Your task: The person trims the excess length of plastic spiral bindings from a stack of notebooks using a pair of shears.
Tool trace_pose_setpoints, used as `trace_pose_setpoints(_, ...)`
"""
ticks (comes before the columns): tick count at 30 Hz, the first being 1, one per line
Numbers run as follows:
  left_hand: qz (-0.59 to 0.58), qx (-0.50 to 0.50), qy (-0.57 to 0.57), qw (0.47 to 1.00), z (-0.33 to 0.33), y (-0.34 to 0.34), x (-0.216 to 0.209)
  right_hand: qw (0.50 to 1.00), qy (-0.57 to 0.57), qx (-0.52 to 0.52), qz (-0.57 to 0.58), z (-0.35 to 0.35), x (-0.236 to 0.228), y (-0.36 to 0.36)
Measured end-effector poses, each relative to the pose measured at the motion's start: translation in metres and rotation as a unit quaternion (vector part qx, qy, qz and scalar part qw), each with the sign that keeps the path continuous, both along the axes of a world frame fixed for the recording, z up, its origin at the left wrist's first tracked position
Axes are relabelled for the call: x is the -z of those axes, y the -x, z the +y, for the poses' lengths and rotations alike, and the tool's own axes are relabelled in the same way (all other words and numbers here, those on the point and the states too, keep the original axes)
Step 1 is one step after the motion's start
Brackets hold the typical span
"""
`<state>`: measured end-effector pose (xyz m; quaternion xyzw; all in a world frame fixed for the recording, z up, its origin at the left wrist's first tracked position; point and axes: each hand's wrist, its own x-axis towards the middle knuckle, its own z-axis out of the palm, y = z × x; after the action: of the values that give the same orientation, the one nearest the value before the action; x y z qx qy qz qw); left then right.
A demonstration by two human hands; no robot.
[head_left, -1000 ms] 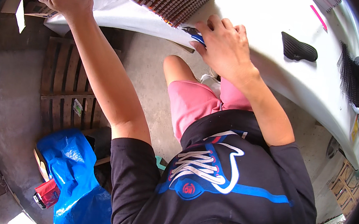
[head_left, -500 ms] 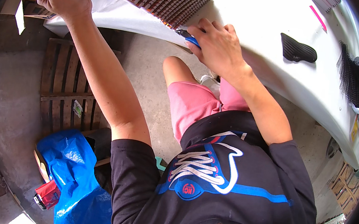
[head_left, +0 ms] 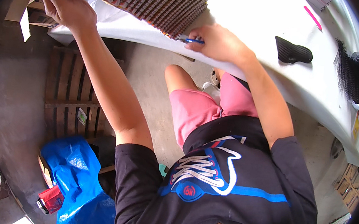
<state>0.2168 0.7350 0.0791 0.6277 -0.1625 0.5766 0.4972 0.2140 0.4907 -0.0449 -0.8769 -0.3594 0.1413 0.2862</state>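
A long row of wire-bound books (head_left: 134, 0) lies on the white-covered table, its dark wire spines packed side by side. At the row's left end is my left hand (head_left: 70, 8), its fingers curled in by the outermost spine; what they pinch is hidden. My right hand (head_left: 222, 42) is closed round a small hand tool with a blue handle (head_left: 195, 41), probably pliers. The tool's metal tip meets the row's near right corner.
On the white table (head_left: 242, 9) to the right lie a black ribbed piece (head_left: 293, 51), a pink strip (head_left: 312, 18) and a bundle of black wire combs (head_left: 354, 75). A cardboard box (head_left: 35, 9) stands far left. Wooden pallets (head_left: 72, 87) and a blue plastic sheet (head_left: 73, 166) are below left.
My right hand has turned, and the blue-handled tool now points left at the row's corner. My left hand stays at the row's left end. The whole view has shifted slightly.
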Motion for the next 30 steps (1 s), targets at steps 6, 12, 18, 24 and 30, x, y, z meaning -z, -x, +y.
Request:
trace_pose_setpoints(6,0.021,0.017,-0.010,1.000,-0.009,0.009,0.005,0.987,0.108,0.107,-0.055,-0.042,-0.033,0.017)
trace_pose_setpoints(12,0.011,0.026,-0.097,0.995,-0.017,0.011,-0.005,0.936,0.168,0.220,-0.215,-0.066,-0.001,-0.017)
trace_pose_setpoints(18,-0.067,0.023,-0.150,0.986,-0.028,0.014,-0.010,0.902,0.132,0.230,-0.340,-0.057,0.006,-0.008)
trace_pose_setpoints(24,-0.017,0.066,0.026,0.997,-0.022,0.040,0.015,0.938,-0.207,0.120,-0.252,-0.034,-0.002,-0.008)
trace_pose_setpoints(30,0.433,0.004,-0.039,0.900,-0.012,0.096,0.159,0.896,-0.427,0.119,0.039,-0.024,-0.046,-0.070)
